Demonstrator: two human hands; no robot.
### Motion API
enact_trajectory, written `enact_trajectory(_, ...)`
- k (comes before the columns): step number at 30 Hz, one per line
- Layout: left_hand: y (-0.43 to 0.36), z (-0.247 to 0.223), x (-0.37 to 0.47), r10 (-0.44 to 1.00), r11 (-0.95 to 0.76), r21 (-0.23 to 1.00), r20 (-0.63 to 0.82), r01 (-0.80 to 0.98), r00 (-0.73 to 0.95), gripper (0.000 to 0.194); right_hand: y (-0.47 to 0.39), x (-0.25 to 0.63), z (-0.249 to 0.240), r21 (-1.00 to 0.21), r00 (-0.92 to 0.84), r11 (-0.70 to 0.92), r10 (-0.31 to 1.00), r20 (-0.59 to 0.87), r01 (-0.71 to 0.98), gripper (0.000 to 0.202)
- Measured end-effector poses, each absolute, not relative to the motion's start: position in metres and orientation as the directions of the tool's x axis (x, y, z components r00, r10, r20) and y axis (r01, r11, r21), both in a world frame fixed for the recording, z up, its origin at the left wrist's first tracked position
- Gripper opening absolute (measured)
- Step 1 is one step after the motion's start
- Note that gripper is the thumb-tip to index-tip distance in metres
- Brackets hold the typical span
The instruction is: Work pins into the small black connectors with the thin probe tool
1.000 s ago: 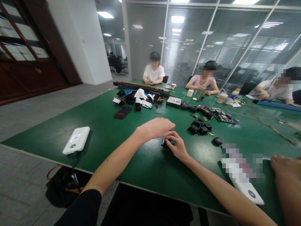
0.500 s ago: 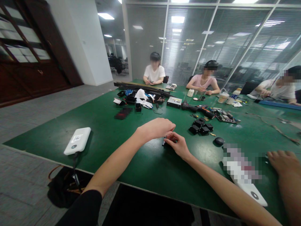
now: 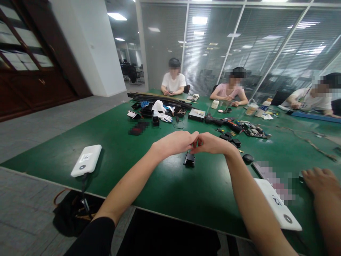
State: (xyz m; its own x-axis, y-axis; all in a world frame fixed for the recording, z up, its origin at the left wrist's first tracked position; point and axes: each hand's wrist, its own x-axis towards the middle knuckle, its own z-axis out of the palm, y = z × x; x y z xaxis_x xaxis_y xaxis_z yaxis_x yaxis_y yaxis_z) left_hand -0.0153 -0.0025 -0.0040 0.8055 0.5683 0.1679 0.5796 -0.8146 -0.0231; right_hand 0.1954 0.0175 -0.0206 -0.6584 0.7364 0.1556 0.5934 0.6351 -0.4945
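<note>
Nearest my view, a black bag (image 3: 76,213) sits below the edge of the green desk (image 3: 149,185), and on the right a white device (image 3: 286,209) lies partly behind my right forearm, with another person's hand (image 3: 321,179) beyond it at the right edge. A second white device (image 3: 86,160) with a cable lies to the left. Ahead, the small black part (image 3: 189,160) rests on the desk just below my fingertips. My left hand (image 3: 182,142) and right hand (image 3: 209,143) meet above it, fingers curled and drawn together; I cannot tell whether either grip pinches anything. Farther right come a black mouse (image 3: 248,158) and a cluster of black blocks (image 3: 236,142), then a circuit board (image 3: 253,130). White gloves (image 3: 163,116) and a silver-topped box (image 3: 196,113) lie farther back, and three people sit across the desk.
</note>
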Motion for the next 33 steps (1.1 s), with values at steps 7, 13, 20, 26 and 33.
enact_trajectory(7, 0.005, -0.014, -0.012, 0.524, -0.846, -0.039, 0.129, 0.532, 0.842, 0.016, -0.009, 0.206, 0.010, -0.428, -0.643, 0.637, 0.751, 0.153, 0.642, 0.025)
enact_trajectory(13, 0.002, -0.006, -0.015, 0.490, -0.868, 0.017, 0.184, 0.496, 0.852, 0.012, -0.018, 0.206, 0.008, -0.405, -0.637, 0.621, 0.762, 0.112, 0.671, 0.021)
enact_trajectory(20, 0.001, -0.001, -0.013, 0.485, -0.874, 0.085, 0.199, 0.478, 0.852, 0.011, 0.020, 0.196, -0.032, -0.495, -0.686, 0.592, 0.728, -0.010, 0.635, 0.019)
enact_trajectory(26, 0.000, -0.001, -0.011, 0.516, -0.856, 0.055, 0.181, 0.515, 0.837, 0.013, 0.037, 0.197, -0.059, -0.686, -0.727, 0.506, 0.685, -0.050, 0.523, 0.025)
enact_trajectory(33, 0.004, -0.006, -0.010, 0.525, -0.849, 0.040, 0.161, 0.526, 0.836, 0.013, 0.042, 0.195, -0.073, -0.775, -0.710, 0.377, 0.693, -0.127, 0.507, 0.026)
